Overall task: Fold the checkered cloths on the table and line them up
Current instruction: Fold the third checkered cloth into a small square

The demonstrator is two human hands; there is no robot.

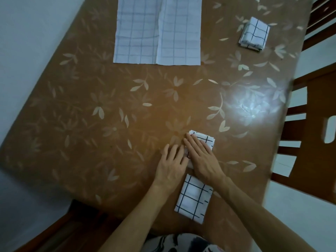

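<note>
A folded white cloth with dark checks (205,140) lies near the table's front right, and my right hand (201,157) presses flat on it with straight fingers. My left hand (171,165) rests flat on the table beside that cloth's left edge, fingertips touching it. Just nearer to me lies a second folded checkered cloth (193,199), with my right wrist over its far corner. A third folded cloth (254,34) sits at the far right. A large checkered cloth (158,30) lies spread out at the far middle, its top cut off by the frame.
The table (109,110) is brown with a pale leaf pattern and a bright glare patch at the right. Wooden chairs (312,124) stand along the right edge, and another chair (72,230) stands at the near edge. Pale floor shows at the left.
</note>
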